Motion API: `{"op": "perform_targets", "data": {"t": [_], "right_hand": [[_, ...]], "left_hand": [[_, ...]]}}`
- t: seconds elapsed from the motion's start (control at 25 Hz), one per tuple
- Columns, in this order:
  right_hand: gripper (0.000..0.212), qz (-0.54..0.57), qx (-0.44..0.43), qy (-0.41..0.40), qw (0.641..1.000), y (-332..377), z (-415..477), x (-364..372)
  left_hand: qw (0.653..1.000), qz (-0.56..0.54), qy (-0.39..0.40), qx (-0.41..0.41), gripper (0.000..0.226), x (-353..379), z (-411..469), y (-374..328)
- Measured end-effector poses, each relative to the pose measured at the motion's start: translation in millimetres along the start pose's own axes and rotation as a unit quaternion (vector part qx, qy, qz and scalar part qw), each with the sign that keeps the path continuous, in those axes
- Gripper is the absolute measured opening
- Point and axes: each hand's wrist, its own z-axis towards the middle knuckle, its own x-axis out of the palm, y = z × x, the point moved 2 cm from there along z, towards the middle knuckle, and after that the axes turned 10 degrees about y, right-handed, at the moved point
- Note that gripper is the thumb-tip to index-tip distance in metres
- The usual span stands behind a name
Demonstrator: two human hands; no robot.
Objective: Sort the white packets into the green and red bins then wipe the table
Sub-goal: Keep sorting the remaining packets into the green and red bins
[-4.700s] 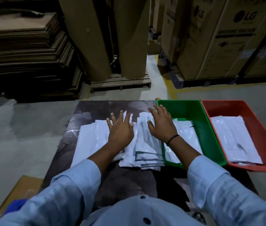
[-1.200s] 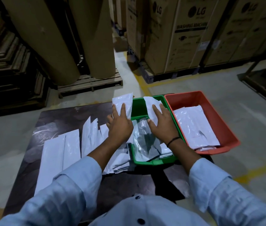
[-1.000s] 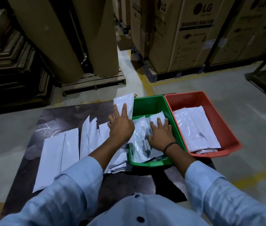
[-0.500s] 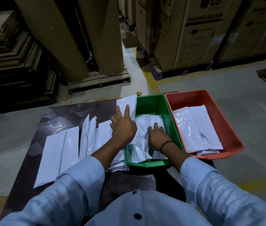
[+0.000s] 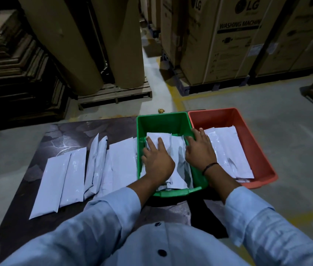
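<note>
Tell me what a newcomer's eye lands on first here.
First come the bright green bin and red bin, side by side at the right of the dark table, both with white packets inside. Next come the left hand, flat on the packets in the green bin, and the right hand, over the rim between the bins. To their left, a row of loose packets lies on the table.

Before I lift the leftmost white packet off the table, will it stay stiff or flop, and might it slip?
Probably floppy: packets in the green bin lie crumpled and bent under the left hand. Likely light, since the leftmost packet lies thin and flat on the table. Possibly slippery: its neighbour shows a glossy sheen.
</note>
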Motion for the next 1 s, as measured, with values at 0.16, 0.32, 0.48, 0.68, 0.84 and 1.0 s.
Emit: {"op": "perform_targets", "data": {"t": [0.16,0.32,0.48,0.68,0.84,1.0], "right_hand": [[0.051,0.007,-0.017,0.012,1.0,-6.0,-3.3,5.8],[0.045,0.014,-0.02,0.008,1.0,-5.2,-4.5,10.3],[0.036,0.01,-0.019,0.007,1.0,-4.0,-5.6,12.5],[0.032,0.021,-0.028,-0.006,0.999,-3.3,-6.1,13.1],[0.03,0.01,-0.031,-0.012,0.999,-0.8,-7.2,10.9],[0.029,0.002,-0.031,-0.015,0.999,0.3,-8.2,9.5]], "left_hand": [[0.998,0.007,0.034,0.046,0.07,21.9,10.1,8.3],[0.987,0.08,0.079,0.115,0.066,42.3,16.2,26.0],[0.986,0.077,0.107,0.104,0.067,50.0,25.5,30.6],[0.984,0.049,0.146,0.088,0.07,56.6,35.9,38.3],[0.984,0.039,0.148,0.088,0.072,58.7,36.7,38.3],[0.982,0.038,0.162,0.085,0.072,60.1,36.5,38.0]]}}
